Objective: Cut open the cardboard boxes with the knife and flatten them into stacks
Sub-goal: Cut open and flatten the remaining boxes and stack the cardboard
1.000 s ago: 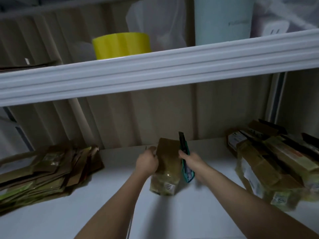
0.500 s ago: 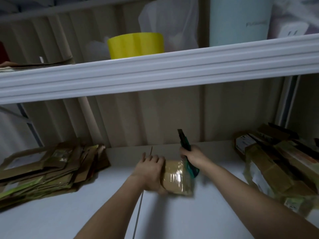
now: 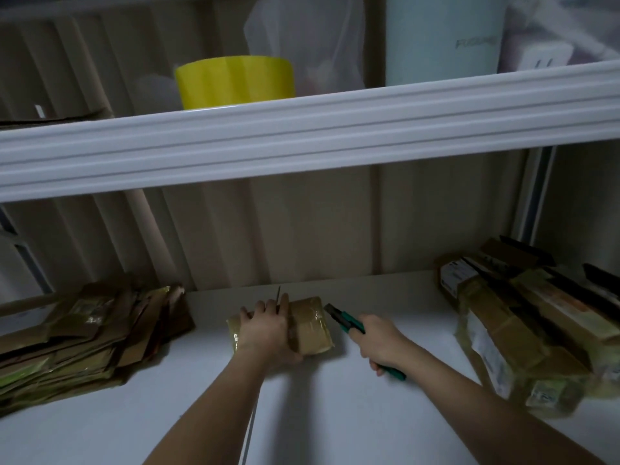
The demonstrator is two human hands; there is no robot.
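While the left hand lies across the small box at lower centre, fingers spread flat and pinning it to the white shelf, the knife should probably run along the taped seam, away from those fingers. The right hand has its fingers wrapped round the green handle, tip just beside the box's right end. Brown cardboard, glossy with clear tape, lying on its side.

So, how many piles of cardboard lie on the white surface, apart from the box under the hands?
2. A flattened stack lies at the far left; a heap of uncut boxes lies at the far right. More may be hidden beyond the frame edges.
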